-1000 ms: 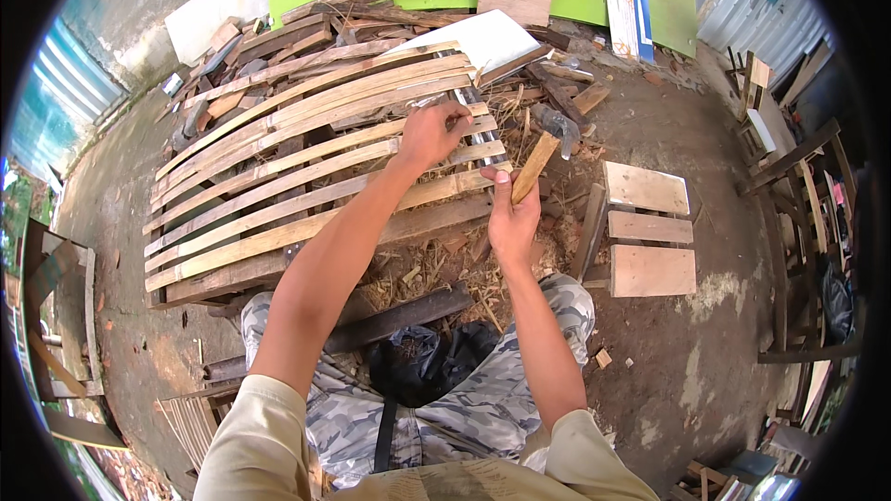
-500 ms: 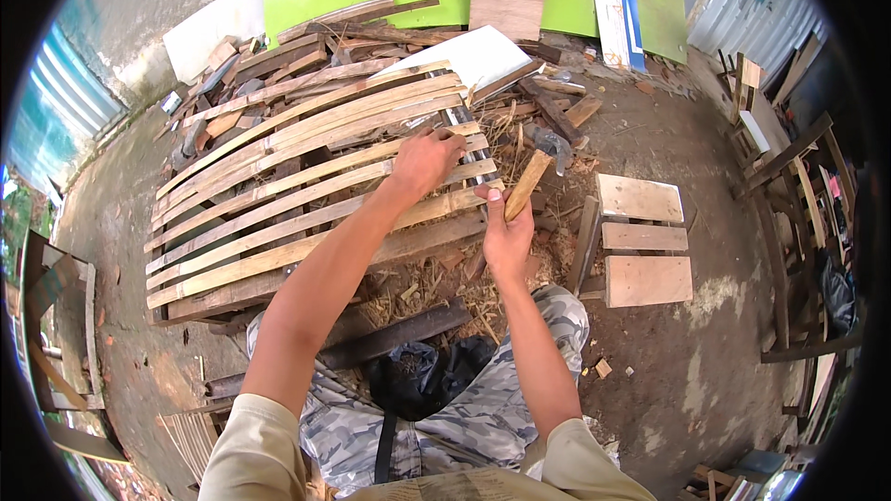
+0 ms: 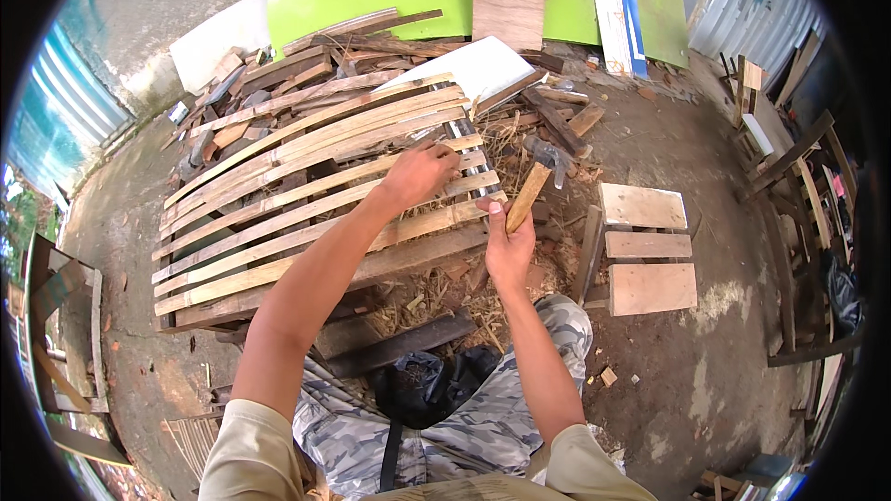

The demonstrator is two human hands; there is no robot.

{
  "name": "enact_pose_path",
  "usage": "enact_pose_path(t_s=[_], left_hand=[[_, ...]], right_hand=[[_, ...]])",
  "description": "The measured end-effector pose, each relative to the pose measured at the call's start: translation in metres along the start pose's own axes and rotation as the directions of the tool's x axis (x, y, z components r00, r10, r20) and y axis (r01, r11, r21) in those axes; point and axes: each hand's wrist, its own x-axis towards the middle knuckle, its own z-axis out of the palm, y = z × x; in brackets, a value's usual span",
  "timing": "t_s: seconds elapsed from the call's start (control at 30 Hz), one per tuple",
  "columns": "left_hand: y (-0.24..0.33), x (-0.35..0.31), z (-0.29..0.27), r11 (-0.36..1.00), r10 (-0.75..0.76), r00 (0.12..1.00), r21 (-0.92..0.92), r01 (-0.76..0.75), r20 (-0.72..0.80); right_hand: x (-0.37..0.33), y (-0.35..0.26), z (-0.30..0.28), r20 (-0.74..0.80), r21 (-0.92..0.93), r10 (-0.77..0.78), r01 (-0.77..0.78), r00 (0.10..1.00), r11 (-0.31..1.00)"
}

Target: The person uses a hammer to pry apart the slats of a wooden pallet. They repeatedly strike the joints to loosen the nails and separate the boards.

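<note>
Across a wooden frame lie several long, pale bamboo slats (image 3: 269,239), side by side with gaps between them. My left hand (image 3: 422,174) rests over the slats near their right end, its fingers curled down; whatever they pinch is hidden. In my right hand (image 3: 510,246) is a hammer (image 3: 529,197), gripped by its wooden handle, with the dark metal head pointing away from me. The right thumb lies along the handle, beside the corner of the nearest slat. A dark and silvery crosspiece (image 3: 469,144) runs under the slat ends.
Scrap wood (image 3: 297,74) is piled behind the slats, with a white board (image 3: 483,65) on it. A small slatted wooden piece (image 3: 650,246) sits at right. A black bag (image 3: 418,390) lies between my legs. Wooden frames (image 3: 789,223) stand along the right side.
The whole view has shifted slightly. My left hand has drawn back a little from the slat ends; my right hand still grips the hammer in nearly the same place.
</note>
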Motion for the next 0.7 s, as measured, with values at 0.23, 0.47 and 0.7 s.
enact_pose_path(t_s=[0.23,0.47,0.7], left_hand=[[-0.002,-0.001,0.003,0.993,-0.036,0.998,-0.117,0.03,-0.049],[-0.003,-0.001,0.011,0.992,-0.021,0.995,-0.129,0.008,-0.099],[-0.001,0.001,0.008,0.984,-0.058,0.993,-0.175,0.04,-0.102]], right_hand=[[0.0,-0.002,0.002,0.013,-0.029,0.017,-0.017,1.0,0.999],[0.0,-0.006,0.002,0.032,-0.006,0.034,-0.034,0.999,0.999],[0.001,-0.003,-0.001,0.035,-0.072,0.022,-0.02,0.999,0.997]])
